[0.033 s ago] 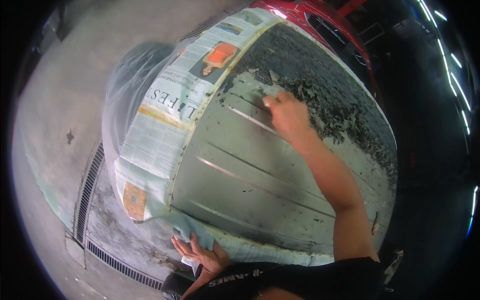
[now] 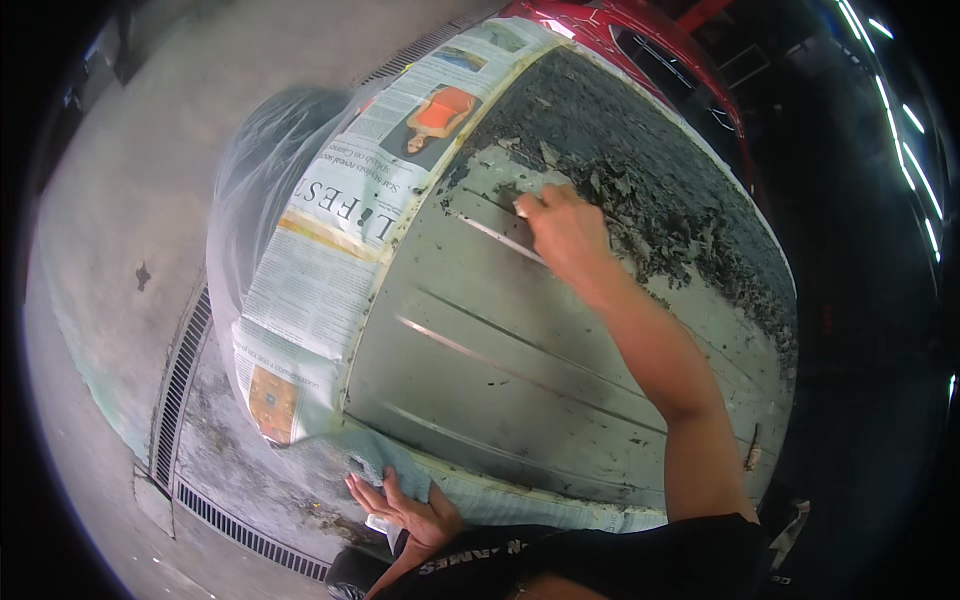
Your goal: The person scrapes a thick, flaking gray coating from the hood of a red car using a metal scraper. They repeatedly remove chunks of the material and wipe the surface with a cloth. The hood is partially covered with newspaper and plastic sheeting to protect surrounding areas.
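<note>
My right hand [image 2: 568, 238] is over a wide grey ribbed metal panel [image 2: 470, 365], which looks like a car roof. Its fingers are curled together near the far left part of the bare metal; whatever they may grip is hidden. Just beyond them lies dark, flaking coating [image 2: 640, 150], with loose, crumpled flakes [image 2: 665, 235] heaped along its broken edge. At the near left corner, my left hand [image 2: 412, 512] rests with fingers stretched out against a pale blue-grey cloth [image 2: 410, 482].
Newspaper sheets [image 2: 310, 290] and tape [image 2: 405, 235] cover the panel's left border. Clear plastic sheeting [image 2: 250, 190] hangs outside them. A red car [image 2: 650, 40] stands beyond the far end. Drain grating [image 2: 180, 370] runs along the concrete floor at left.
My right hand has shifted slightly to the left over the bare metal. My left hand has hardly moved on the cloth.
</note>
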{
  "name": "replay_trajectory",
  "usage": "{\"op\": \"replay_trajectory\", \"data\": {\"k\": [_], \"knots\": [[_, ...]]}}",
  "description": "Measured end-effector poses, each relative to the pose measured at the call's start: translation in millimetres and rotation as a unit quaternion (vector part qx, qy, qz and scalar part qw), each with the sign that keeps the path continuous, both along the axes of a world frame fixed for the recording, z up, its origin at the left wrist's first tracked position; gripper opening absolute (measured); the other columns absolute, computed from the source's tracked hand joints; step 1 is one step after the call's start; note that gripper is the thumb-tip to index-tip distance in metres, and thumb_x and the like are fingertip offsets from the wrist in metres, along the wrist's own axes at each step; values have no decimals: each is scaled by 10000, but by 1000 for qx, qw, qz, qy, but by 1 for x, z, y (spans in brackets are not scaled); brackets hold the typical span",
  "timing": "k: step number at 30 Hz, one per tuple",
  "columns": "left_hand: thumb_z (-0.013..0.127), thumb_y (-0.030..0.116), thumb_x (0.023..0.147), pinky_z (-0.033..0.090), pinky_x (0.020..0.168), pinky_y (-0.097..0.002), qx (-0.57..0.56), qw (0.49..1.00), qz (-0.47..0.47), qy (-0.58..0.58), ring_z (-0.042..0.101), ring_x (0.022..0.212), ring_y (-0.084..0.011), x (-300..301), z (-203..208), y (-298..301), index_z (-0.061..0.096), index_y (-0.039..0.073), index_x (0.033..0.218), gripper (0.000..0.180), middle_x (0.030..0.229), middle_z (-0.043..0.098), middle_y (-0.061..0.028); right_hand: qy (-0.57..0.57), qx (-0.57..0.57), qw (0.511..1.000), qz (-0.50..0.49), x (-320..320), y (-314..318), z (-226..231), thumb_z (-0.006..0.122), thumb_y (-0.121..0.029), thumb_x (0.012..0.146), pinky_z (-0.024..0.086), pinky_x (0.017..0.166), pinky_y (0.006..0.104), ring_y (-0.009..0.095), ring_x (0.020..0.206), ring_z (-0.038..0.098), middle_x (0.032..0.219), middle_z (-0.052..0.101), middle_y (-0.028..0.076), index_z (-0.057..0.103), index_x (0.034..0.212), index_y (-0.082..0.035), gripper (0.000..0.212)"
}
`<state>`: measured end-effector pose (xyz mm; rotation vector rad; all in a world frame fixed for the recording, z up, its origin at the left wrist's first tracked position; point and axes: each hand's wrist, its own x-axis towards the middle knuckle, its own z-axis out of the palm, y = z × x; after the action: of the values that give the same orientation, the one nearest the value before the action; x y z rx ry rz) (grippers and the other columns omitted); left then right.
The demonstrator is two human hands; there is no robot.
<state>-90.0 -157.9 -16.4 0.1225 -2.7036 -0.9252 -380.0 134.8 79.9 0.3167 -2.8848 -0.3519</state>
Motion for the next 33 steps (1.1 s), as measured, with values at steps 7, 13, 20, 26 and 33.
{"op": "replay_trajectory", "data": {"k": [7, 13, 20, 26, 33], "knots": [[588, 77, 774, 133, 1139, -722, 24, 1000, -3, 14, 122, 1457, -572, -2, -6, 3, 399, -17, 1412, 671, 1585, 159, -342, 47, 34, 997, -59, -55, 35, -3, 673, -70, 818, 606, 682, 412, 301, 924, 694, 942, 669, 114, 689, 990, -92, 175], [588, 47, 763, 80, 1144, -719, 48, 999, -5, 5, 99, 1470, -558, -5, -2, 5, 382, -15, 1441, 712, 1591, 140, -352, 59, 26, 986, -156, -32, 90, 34, 696, -66, 807, 588, 728, 461, 331, 922, 696, 957, 662, 120, 681, 1073, -118, 272], [585, 28, 751, 82, 1144, -719, 39, 999, -5, 25, 98, 1472, -561, -4, -6, 5, 391, -5, 1440, 716, 1588, 143, -364, -29, -2, 1000, -12, -12, 8, 13, 660, -59, 838, 597, 703, 443, 336, 929, 702, 969, 667, 150, 688, 1086, -124, 258], [610, -18, 699, 103, 1152, -713, 47, 999, 8, 10, 144, 1466, -564, -5, 1, 8, 395, 0, 1434, 765, 1578, 181, -362, -9, 0, 996, -90, -65, 27, 15, 683, 37, 754, 576, 735, 473, 367, 951, 687, 991, 662, 157, 685, 1083, -108, 359], [582, 68, 732, 164, 1138, -708, 37, 999, 11, 17, 170, 1440, -594, -5, -3, 6, 459, -36, 1354, 642, 1573, 205, -330, -25, 3, 997, 78, -20, -21, 15, 687, -83, 833, 573, 633, 404, 291, 902, 674, 912, 642, 128, 682, 1014, -76, 181]]}}
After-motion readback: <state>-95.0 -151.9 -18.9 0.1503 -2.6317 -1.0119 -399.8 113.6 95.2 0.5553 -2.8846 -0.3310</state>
